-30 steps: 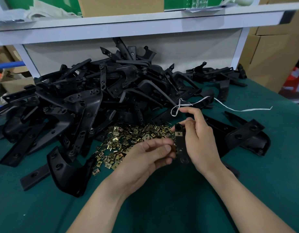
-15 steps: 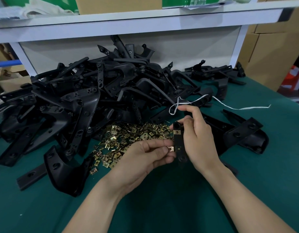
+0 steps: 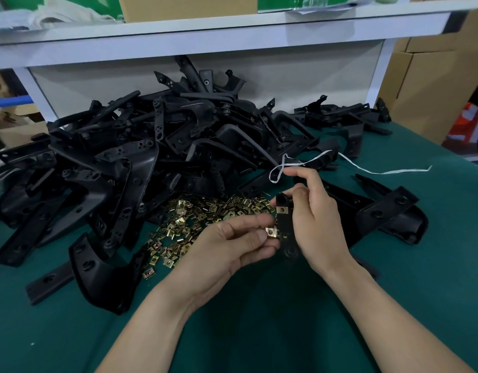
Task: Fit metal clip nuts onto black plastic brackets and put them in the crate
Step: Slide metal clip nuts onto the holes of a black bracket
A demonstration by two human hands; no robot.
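Note:
My right hand (image 3: 317, 219) grips a narrow black plastic bracket (image 3: 285, 224) upright above the green table. One brass clip nut (image 3: 282, 210) sits on the bracket's upper part. My left hand (image 3: 232, 243) pinches a second clip nut (image 3: 271, 232) against the bracket's left edge, lower down. A loose heap of brass clip nuts (image 3: 194, 222) lies on the table just left of my hands. No crate is in view.
A big pile of black brackets (image 3: 141, 162) fills the back and left of the green table (image 3: 259, 319). More brackets (image 3: 388, 211) lie to the right. A white string (image 3: 367, 169) trails across them. A white shelf (image 3: 205, 30) with boxes hangs above.
My left hand brought a clip nut to the bracket's left edge. A first nut that was hidden one second ago now shows on the bracket's upper part.

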